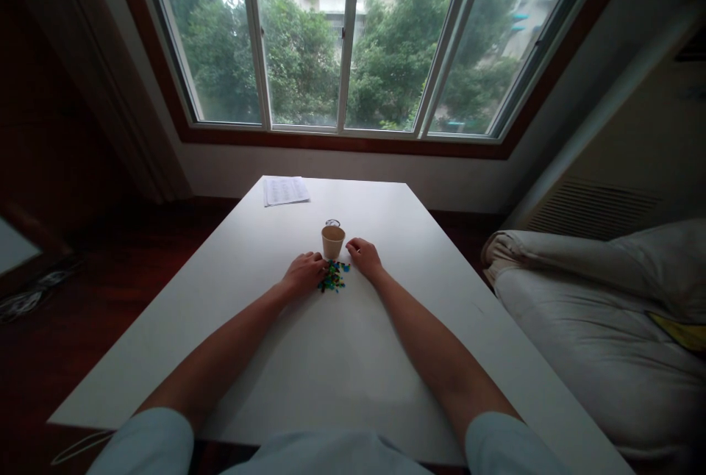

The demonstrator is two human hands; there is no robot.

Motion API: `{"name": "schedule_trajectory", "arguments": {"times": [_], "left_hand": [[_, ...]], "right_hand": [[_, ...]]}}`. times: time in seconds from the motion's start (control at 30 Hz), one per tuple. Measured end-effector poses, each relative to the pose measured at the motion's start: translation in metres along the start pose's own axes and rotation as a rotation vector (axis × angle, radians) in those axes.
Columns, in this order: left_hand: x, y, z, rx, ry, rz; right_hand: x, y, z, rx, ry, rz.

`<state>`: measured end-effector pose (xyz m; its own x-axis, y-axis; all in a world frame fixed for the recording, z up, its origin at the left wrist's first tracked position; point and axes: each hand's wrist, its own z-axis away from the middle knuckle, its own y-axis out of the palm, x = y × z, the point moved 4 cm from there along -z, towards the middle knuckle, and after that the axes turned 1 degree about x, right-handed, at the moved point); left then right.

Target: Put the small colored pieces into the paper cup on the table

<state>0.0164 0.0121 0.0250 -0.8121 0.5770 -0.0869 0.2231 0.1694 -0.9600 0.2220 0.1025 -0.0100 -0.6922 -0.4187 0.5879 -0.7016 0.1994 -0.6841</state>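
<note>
A brown paper cup (pixel 333 243) stands upright on the white table (pixel 342 357), its mouth facing up. Just in front of it lies a loose pile of small coloured pieces (pixel 332 278), green, blue, yellow and dark; their exact kind is too small to tell. My left hand (pixel 305 272) rests at the pile's left edge, fingers bent together and tips among the pieces. To the right of the cup, my right hand (pixel 364 254) is curled with fingertips drawn together close to the cup's side. Whatever either hand pinches is too small to make out.
Behind the cup lies a small dark loop-shaped item (pixel 332 223). Printed papers (pixel 286 190) are at the table's far left corner. A padded seat with light covers (pixel 596 335) stands to the right. Beyond the table is a wide window (pixel 342 41).
</note>
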Motion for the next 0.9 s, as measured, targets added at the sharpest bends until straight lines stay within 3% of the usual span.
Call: {"name": "schedule_trajectory", "arguments": {"times": [0.63, 0.9], "left_hand": [[-0.011, 0.01, -0.008, -0.067, -0.13, 0.08], [-0.014, 0.011, -0.009, -0.071, -0.082, 0.093]], "right_hand": [[0.001, 0.001, 0.0, 0.012, -0.011, 0.013], [0.002, 0.0, 0.0, 0.009, -0.015, 0.018]]}}
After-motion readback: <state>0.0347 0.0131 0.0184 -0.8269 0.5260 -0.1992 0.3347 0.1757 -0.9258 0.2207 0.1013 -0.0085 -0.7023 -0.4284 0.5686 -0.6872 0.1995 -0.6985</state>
